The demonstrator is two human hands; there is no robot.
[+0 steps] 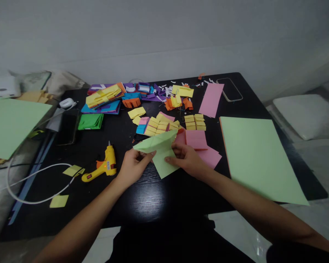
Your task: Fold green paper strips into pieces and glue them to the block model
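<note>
Between my two hands is a light green sheet of paper point(164, 163), creased so that its upper part folds over toward the left. My left hand point(135, 166) pinches its left side, thumb on top. At the right edge my right hand point(185, 157) grips the sheet between thumb and fingers. Just beyond the paper lie small folded yellow paper pieces point(155, 126), partly covered by the sheet. Pink paper squares point(196, 139) rest beneath and beside my right hand. A yellow glue gun point(106, 164) lies on the table to the left of my left hand.
A stack of large light green sheets point(257, 153) covers the table's right side. Folded coloured papers point(105, 96) and scraps lie along the back. Phone point(67, 126), white cable point(38, 202) and yellow slips point(59, 201) are at left. A pink strip point(211, 99) lies near a phone case point(229, 89).
</note>
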